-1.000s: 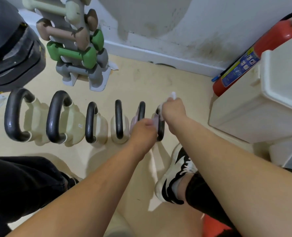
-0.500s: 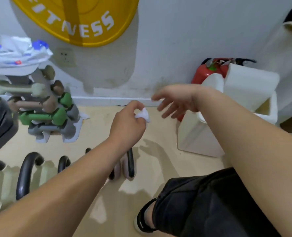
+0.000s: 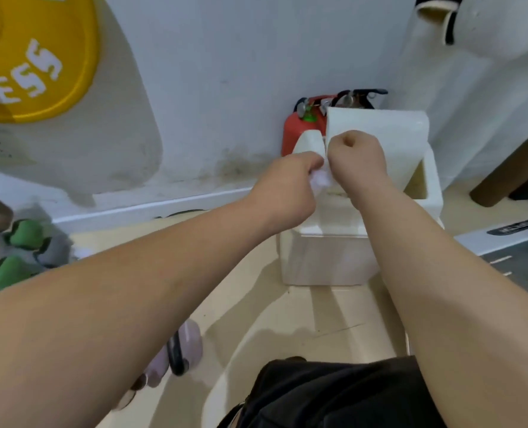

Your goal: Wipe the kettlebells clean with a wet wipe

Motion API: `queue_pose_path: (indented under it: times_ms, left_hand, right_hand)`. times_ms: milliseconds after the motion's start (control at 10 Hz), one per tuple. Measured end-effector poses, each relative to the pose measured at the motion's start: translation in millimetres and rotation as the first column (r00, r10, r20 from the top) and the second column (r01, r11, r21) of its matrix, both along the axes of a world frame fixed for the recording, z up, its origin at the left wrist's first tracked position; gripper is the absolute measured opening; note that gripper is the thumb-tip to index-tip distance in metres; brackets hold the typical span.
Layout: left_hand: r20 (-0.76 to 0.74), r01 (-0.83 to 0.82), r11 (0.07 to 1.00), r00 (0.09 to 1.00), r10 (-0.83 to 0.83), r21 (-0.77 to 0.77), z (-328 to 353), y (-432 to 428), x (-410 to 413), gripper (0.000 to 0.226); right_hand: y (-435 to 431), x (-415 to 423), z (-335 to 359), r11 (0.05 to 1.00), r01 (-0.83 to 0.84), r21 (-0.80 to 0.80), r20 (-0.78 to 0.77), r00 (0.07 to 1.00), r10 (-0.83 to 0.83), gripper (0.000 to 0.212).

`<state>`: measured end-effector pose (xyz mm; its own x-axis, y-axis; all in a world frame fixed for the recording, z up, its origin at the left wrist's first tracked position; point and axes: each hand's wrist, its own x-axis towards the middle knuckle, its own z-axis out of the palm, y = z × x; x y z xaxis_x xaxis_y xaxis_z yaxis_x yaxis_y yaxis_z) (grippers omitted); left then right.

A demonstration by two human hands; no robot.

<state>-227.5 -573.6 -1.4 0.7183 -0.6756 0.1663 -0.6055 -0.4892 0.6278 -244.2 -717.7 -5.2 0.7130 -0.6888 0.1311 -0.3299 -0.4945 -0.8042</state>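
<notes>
Bunching a crumpled white wet wipe [image 3: 320,180] between two hands, a person stands over a white bin [image 3: 324,254] with its lid raised. The left hand [image 3: 284,193] has its grip closed on the wipe; the right hand [image 3: 360,163] is clenched just beside it, touching the wipe, though whether it actually holds any of it cannot be told. A second ago both hands were down at the row of kettlebells, rubbing the end one. Now they have lifted clear and moved right, and the view has swung up with them. That suggests this wipe is finished with and is about to be dropped into the bin.

Only one pale pink kettlebell [image 3: 184,350] with a black handle shows, on the floor below the left forearm, well apart from the wipe. A red fire extinguisher [image 3: 299,128] stands behind the bin against the wall [image 3: 225,88]. Blurred dumbbells [image 3: 18,239] sit at the far left. Open floor [image 3: 318,319] lies between the bin and the person's dark shorts [image 3: 333,396], leaving room to step back.
</notes>
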Motion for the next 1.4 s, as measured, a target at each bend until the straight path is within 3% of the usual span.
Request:
queue_pose_path:
  times_ms: [100, 200, 300, 400, 600, 700, 900, 1000, 1100, 1200, 1300, 1400]
  left_hand:
    - [0.146, 0.03, 0.998, 0.989, -0.039, 0.059, -9.9, -44.4, 24.8, 0.023]
    - [0.233, -0.015, 0.993, 0.972, -0.014, 0.12, -22.6, -65.9, 38.1, 0.019]
    - [0.411, -0.047, 0.976, 0.91, -0.046, 0.212, -40.4, -89.0, 40.4, 0.018]
    - [0.418, 0.0, 0.947, 0.897, -0.142, 0.32, -50.0, -93.5, 37.8, 0.02]
    - [0.362, 0.055, 0.867, 0.894, -0.264, 0.496, -45.5, -89.4, 35.7, 0.026]
    - [0.309, 0.107, 0.736, 0.86, -0.405, 0.668, -49.1, -82.5, 23.3, 0.051]
    - [0.183, 0.062, 0.515, 0.893, -0.411, 0.855, -33.3, -98.8, 11.7, 0.07]
    - [0.186, 0.065, 0.541, 0.9, -0.395, 0.838, -30.5, -104.0, 11.5, 0.07]
    - [0.402, 0.06, 0.772, 0.826, -0.394, 0.633, -38.3, -86.2, 18.8, 0.058]
    - [0.529, 0.077, 0.886, 0.778, -0.34, 0.456, -42.6, -66.0, 26.7, 0.044]
    - [0.505, 0.072, 0.953, 0.835, -0.219, 0.294, -44.2, -34.5, 37.1, 0.036]
    - [0.432, 0.036, 0.964, 0.889, -0.152, 0.264, -41.0, -17.2, 38.0, 0.038]
  right_hand:
    - [-20.2, 1.9, -7.6, 0.99, 0.071, 0.12, 0.076, 0.994, -0.08, 0.032]
    - [-26.4, 3.8, -9.2, 0.979, 0.106, 0.174, 0.083, 0.989, -0.122, 0.027]
    - [-32.2, 8.3, -11.9, 0.981, 0.102, 0.168, 0.053, 0.992, -0.113, 0.02]
    - [-36.8, 10.5, -15.7, 0.982, 0.102, 0.162, 0.04, 0.993, -0.11, 0.017]
    - [-34.6, 10.8, -20.5, 0.974, 0.159, 0.161, 0.058, 0.984, -0.17, 0.033]
    - [-33.2, 10.8, -17.2, 0.969, 0.179, 0.168, 0.098, 0.975, -0.197, 0.041]
    - [-34.0, 5.7, -13.0, 0.972, 0.215, 0.099, 0.209, 0.95, -0.231, 0.042]
    - [-34.0, 4.4, -9.4, 0.976, 0.186, 0.109, 0.195, 0.959, -0.205, 0.043]
    - [-36.7, 5.2, -12.8, 0.989, 0.079, 0.125, 0.057, 0.995, -0.086, 0.045]
    - [-35.5, 10.7, -19.3, 0.996, 0.021, 0.085, -0.063, 0.998, -0.016, 0.049]
    - [-23.5, 14.8, -19.3, 1.0, 0.01, 0.0, -0.234, 0.972, -0.009, 0.052]
    - [-16.7, 15.1, -11.7, 0.998, 0.064, -0.022, -0.196, 0.978, -0.067, 0.031]
